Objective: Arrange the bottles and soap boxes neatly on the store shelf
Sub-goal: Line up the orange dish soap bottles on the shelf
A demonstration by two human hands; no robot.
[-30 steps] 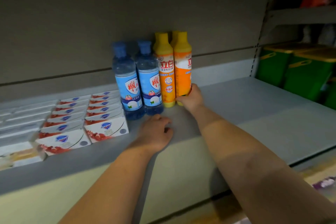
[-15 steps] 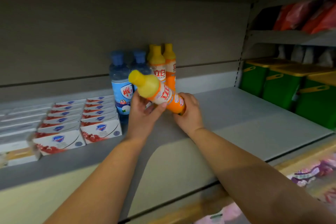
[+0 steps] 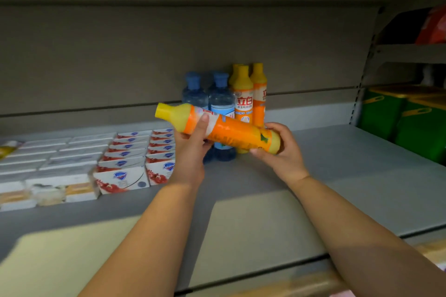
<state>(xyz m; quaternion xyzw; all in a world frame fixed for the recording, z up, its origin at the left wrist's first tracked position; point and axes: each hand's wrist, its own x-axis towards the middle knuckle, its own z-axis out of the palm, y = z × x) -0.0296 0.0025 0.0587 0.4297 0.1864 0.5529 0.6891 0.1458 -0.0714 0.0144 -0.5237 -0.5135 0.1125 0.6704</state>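
An orange bottle with a yellow cap [image 3: 231, 131] lies nearly level in the air above the grey shelf [image 3: 350, 176], cap to the left. My left hand [image 3: 193, 149] grips its upper half and my right hand [image 3: 281, 152] grips its base. Behind it stand two blue bottles [image 3: 220, 99] and three more orange bottles [image 3: 245, 101] against the back wall. White soap boxes with red print [image 3: 135, 152] lie in rows on the left part of the shelf.
More white and beige boxes [image 3: 45, 176] fill the shelf's far left. Green bins with yellow lids [image 3: 410, 123] sit in the neighbouring bay on the right, beyond an upright post [image 3: 362, 75]. Bare shelf stretches to the right of the bottles.
My right hand has lifted an orange bottle from the row and tipped it on its side. My left hand left the shelf and took hold of the bottle's upper half.
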